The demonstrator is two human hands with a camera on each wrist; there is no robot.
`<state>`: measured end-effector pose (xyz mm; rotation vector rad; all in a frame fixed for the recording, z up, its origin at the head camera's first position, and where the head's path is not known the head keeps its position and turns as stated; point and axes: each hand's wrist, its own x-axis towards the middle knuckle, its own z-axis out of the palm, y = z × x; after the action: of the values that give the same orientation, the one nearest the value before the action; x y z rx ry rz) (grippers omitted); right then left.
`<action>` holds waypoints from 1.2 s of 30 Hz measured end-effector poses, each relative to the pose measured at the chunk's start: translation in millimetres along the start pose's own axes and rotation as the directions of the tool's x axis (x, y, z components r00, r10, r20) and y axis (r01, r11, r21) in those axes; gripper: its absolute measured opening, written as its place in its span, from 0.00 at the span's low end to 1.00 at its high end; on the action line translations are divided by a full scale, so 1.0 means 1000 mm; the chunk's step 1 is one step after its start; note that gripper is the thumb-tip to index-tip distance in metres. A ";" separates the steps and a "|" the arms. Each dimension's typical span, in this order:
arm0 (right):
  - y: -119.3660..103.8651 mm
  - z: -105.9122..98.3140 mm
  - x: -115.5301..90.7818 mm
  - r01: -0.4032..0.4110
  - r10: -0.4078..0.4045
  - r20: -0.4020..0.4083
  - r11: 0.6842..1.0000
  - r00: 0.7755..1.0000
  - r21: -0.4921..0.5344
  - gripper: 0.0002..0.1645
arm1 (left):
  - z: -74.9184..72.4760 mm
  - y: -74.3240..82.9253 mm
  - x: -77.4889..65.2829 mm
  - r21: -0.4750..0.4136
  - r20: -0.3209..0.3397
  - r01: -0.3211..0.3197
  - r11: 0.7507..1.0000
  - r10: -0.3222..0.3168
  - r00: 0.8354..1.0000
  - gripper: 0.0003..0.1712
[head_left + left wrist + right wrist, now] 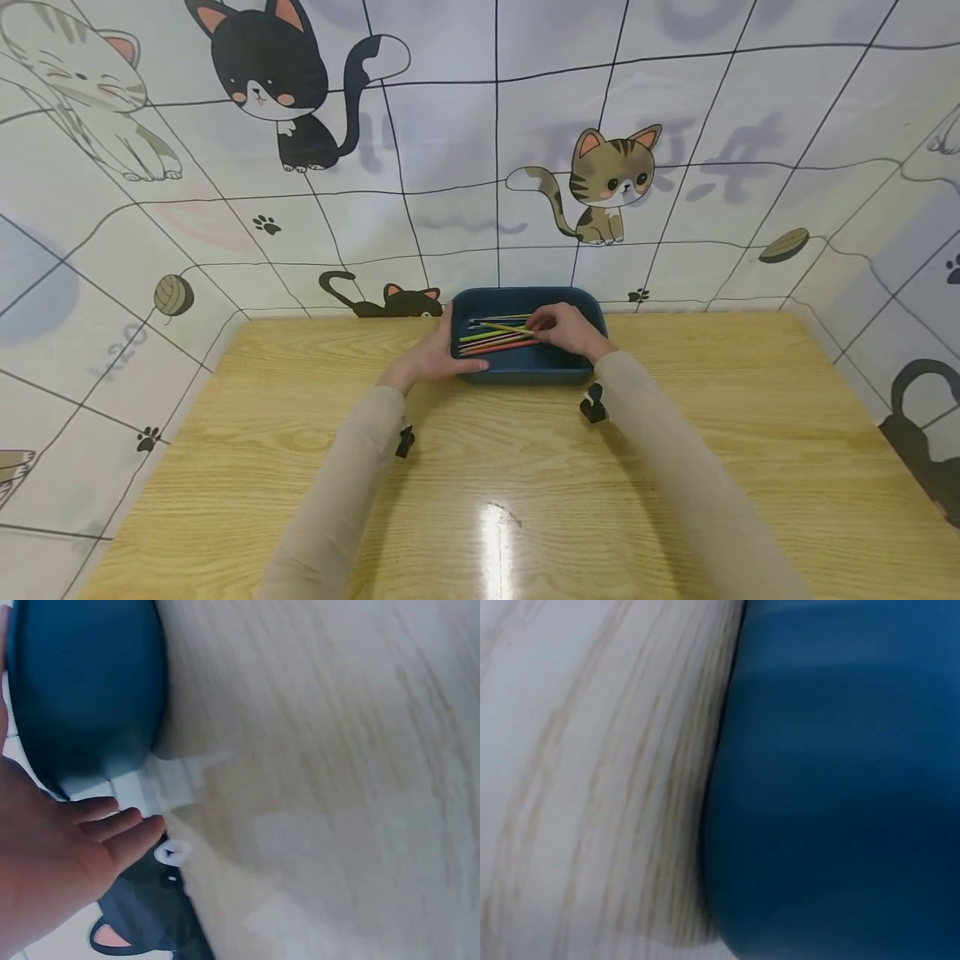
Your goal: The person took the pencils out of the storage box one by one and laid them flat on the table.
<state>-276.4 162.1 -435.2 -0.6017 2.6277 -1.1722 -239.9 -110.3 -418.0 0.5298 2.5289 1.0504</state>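
A dark blue tray (525, 377) with raised walls stands at the table's back edge, and several colored pencils (491, 340) lie in its left half. Inside the tray, my right hand (567, 327) pinches a yellow colored pencil (504, 328) by its right end, above the others. My left hand (431, 354) rests against the tray's left end, its thumb across the front left corner. In the left wrist view its fingers (135, 840) are fairly straight beside the tray wall (90, 697). The right wrist view shows the tray wall (832, 787); the right hand is hidden there.
The wooden table (480, 467) stretches toward me and to both sides. Behind it hangs a white wall covering (450, 208) printed with cats and grid lines. Black wrist camera pieces (593, 404) show below the sleeves.
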 end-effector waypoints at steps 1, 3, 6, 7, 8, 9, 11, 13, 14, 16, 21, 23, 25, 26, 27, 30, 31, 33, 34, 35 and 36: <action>0.000 0.000 0.000 0.001 -0.001 -0.002 1.000 1.000 0.007 0.13 | 0.000 -0.002 0.001 -0.005 0.002 -0.001 1.000 0.001 1.000 0.71; -0.001 0.001 -0.001 0.003 -0.003 -0.003 1.000 1.000 0.019 0.13 | 0.001 -0.006 0.003 -0.019 0.008 0.001 1.000 0.000 1.000 0.72; -0.002 0.001 -0.002 -0.007 0.007 -0.013 0.999 1.000 0.038 0.13 | 0.002 -0.008 0.004 -0.058 0.008 -0.003 0.998 0.004 1.000 0.72; -0.002 0.000 -0.003 -0.008 0.009 -0.019 0.999 1.000 0.042 0.13 | 0.002 -0.008 0.004 -0.071 0.005 -0.008 0.997 0.009 1.000 0.72; -0.001 0.000 -0.003 -0.009 0.010 -0.024 0.999 1.000 0.046 0.13 | 0.002 -0.008 0.005 -0.085 0.001 -0.015 0.996 0.016 1.000 0.72; -0.001 -0.001 -0.004 -0.008 0.010 -0.030 0.999 0.999 0.051 0.13 | 0.003 -0.007 0.005 -0.097 -0.004 -0.022 0.995 0.021 1.000 0.72; -0.001 -0.002 -0.006 0.001 0.001 -0.045 0.999 0.999 0.046 0.13 | 0.004 -0.007 0.005 -0.101 -0.008 -0.019 0.995 0.019 1.000 0.72; 0.000 -0.004 -0.009 0.015 -0.012 -0.066 0.999 0.998 0.044 0.13 | 0.005 -0.006 0.006 -0.092 -0.008 -0.008 0.996 0.007 1.000 0.72; 0.001 -0.004 -0.010 0.024 -0.020 -0.080 0.999 0.997 0.044 0.13 | 0.005 -0.006 0.006 -0.086 -0.006 -0.005 0.996 0.004 1.000 0.72; 0.000 -0.007 -0.014 0.043 -0.038 -0.114 0.998 0.993 0.050 0.12 | 0.007 -0.006 0.007 -0.079 -0.004 0.000 0.997 0.000 1.000 0.72; -0.008 -0.013 -0.025 0.086 -0.066 -0.187 0.991 0.980 0.102 0.11 | 0.006 -0.006 0.005 -0.077 -0.013 -0.002 0.997 0.001 1.000 0.72; -0.011 -0.015 -0.029 0.091 -0.066 -0.198 0.989 0.978 0.118 0.11 | 0.005 -0.006 0.004 -0.078 -0.016 0.005 0.997 -0.007 1.000 0.72; -0.014 -0.017 -0.032 0.095 -0.070 -0.198 0.988 0.978 0.120 0.11 | 0.005 -0.007 0.003 -0.077 -0.017 0.014 0.997 -0.015 1.000 0.72; -0.015 -0.018 -0.034 0.096 -0.070 -0.197 0.988 0.978 0.125 0.11 | 0.004 -0.007 0.003 -0.077 -0.015 0.017 0.997 -0.018 1.000 0.72; -0.016 -0.018 -0.036 0.100 -0.075 -0.195 0.987 0.978 0.124 0.11 | 0.004 -0.007 0.003 -0.080 -0.014 0.018 0.997 -0.019 1.000 0.72; -0.019 -0.020 -0.042 0.115 -0.087 -0.189 0.983 0.978 0.146 0.11 | 0.004 -0.008 0.002 -0.089 -0.009 0.020 0.996 -0.021 1.000 0.72; -0.020 -0.021 -0.045 0.123 -0.093 -0.188 0.980 0.978 0.156 0.11 | 0.004 -0.008 0.002 -0.091 -0.007 0.021 0.996 -0.021 1.000 0.72; -0.022 -0.021 -0.050 0.124 -0.091 -0.183 0.976 0.979 0.178 0.12 | 0.004 -0.009 0.002 -0.095 -0.005 0.021 0.995 -0.022 1.000 0.72; -0.022 -0.021 -0.053 0.124 -0.090 -0.183 0.975 0.979 0.186 0.11 | 0.004 -0.009 0.003 -0.091 -0.005 0.021 0.996 -0.022 1.000 0.72; -0.023 -0.021 -0.056 0.125 -0.090 -0.183 0.974 0.979 0.190 0.11 | 0.004 -0.010 0.004 -0.091 -0.005 0.021 0.996 -0.022 1.000 0.72; -0.023 -0.021 -0.059 0.124 -0.089 -0.183 0.973 0.979 0.194 0.12 | 0.004 -0.010 0.004 -0.090 -0.007 0.021 0.996 -0.021 1.000 0.72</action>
<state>-224.5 188.1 -402.5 -0.6338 2.5927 -1.5713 -243.5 -112.8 -428.9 0.4742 2.4746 1.1541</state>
